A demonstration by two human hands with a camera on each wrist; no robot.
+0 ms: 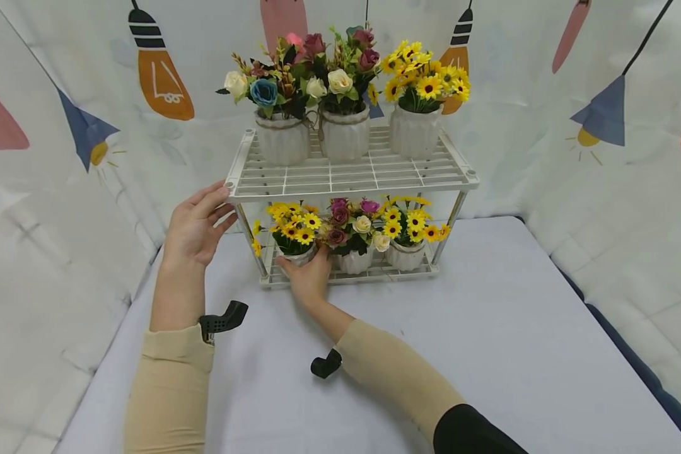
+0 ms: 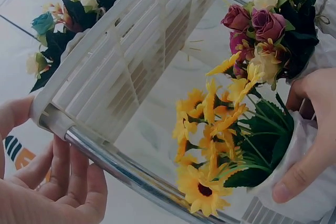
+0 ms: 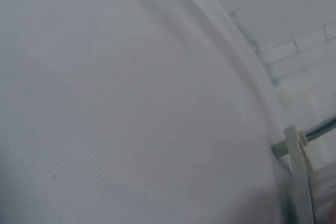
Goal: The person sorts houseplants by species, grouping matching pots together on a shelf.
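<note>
— What is being touched by the left hand?

— The near left corner of the upper shelf of the white two-tier rack is touched; the fingers are held straight and released, laid against the shelf edge beside the chrome post.

— And the right hand?

— A white pot of yellow daisies is grasped by it, with fingers and thumb curled round the pot's wall. The pot is seen on the lower shelf, at its left end, near the front edge.

— What else is carried by the rack?

— Two more pots are stood to the right on the lower shelf: a mixed rose pot in the middle, and another daisy pot at the right. Three pots are lined along the far side of the upper shelf. The rack is set toward the far side of the grey tabletop.
</note>
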